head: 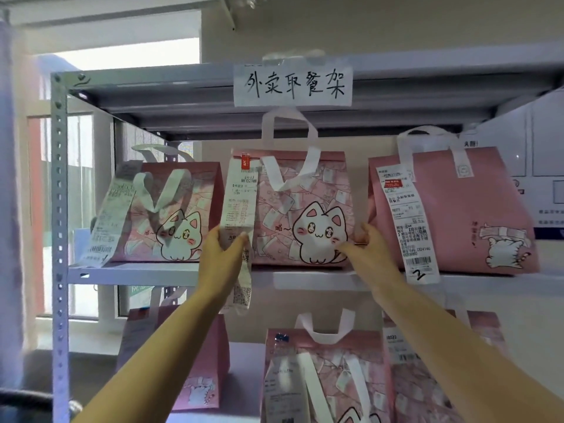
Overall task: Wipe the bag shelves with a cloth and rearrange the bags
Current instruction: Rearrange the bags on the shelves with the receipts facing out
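Note:
A pink bag with a white cat print (290, 209) stands in the middle of the upper shelf (137, 273). My left hand (221, 251) grips its lower left corner, with the thumb over the long receipt (239, 196) that hangs down the bag's front. My right hand (370, 247) grips the lower right corner. A matching cat bag (171, 215) stands to the left. A plain pink bag (457, 215) stands to the right. No cloth is in view.
A grey metal rack post (59, 209) runs down the left side. A handwritten paper sign (293, 85) is taped to the top shelf's edge. Three more pink bags (323, 377) stand on the lower shelf. A window lies behind the rack's left part.

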A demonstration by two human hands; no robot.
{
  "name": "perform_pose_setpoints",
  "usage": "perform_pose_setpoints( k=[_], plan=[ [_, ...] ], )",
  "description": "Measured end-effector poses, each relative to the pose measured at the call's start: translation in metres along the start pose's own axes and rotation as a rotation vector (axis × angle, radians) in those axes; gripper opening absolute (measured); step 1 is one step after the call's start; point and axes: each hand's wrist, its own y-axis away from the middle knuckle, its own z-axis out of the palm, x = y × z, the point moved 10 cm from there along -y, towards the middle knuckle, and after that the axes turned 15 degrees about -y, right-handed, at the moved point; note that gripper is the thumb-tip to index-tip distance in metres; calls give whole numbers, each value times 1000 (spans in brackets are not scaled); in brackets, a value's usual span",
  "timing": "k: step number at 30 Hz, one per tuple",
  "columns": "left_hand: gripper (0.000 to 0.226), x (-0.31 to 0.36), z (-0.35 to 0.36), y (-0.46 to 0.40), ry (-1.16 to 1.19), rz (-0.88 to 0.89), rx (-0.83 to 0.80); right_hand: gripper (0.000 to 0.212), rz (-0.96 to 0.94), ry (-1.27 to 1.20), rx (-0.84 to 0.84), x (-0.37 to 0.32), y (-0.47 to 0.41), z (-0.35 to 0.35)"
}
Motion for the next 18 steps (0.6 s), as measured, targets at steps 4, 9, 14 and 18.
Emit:
perform_pose_setpoints(
  k=[4,9,14,18],
  plan=[
    [30,13,-18,24,75,26,26,24,-42,-127,-11,-15,17,-2],
    [28,37,-31,57,175,79,-7,25,-167,-237,25,-45,48,-16],
    [15,80,-26,85,267,174,-40,12,-252,-345,77,-74,68,-58],
    [10,116,-7,101,321,251,-47,14,-310,-350,183,-100,80,-111]
  ],
)
